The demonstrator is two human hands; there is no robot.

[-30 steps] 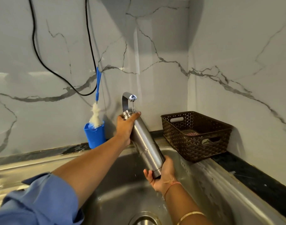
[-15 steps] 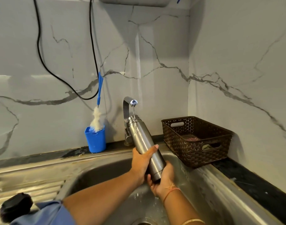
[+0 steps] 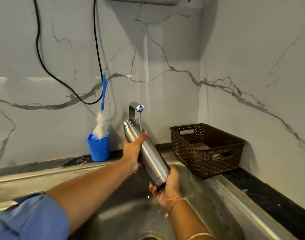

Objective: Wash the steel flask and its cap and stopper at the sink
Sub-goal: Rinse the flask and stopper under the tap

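Observation:
The steel flask (image 3: 149,155) is tilted over the sink (image 3: 222,201), its open neck up and to the left, just under the tap (image 3: 137,109). A thin stream of water runs from the tap onto its upper part. My left hand (image 3: 133,150) grips the upper half of the flask, fingers wrapped round it. Cupping the flask's base from below is my right hand (image 3: 167,187). I see no cap or stopper.
A blue cup (image 3: 98,148) holding a bottle brush (image 3: 101,124) stands on the back ledge left of the tap. A brown woven basket (image 3: 207,149) sits on the counter at the right. A black cable (image 3: 65,84) hangs on the marble wall. The drain (image 3: 149,237) is at the bottom.
My left hand slid down the flask to its lower part, then back up to the upper half. The flask's neck has shifted left, out from under the stream.

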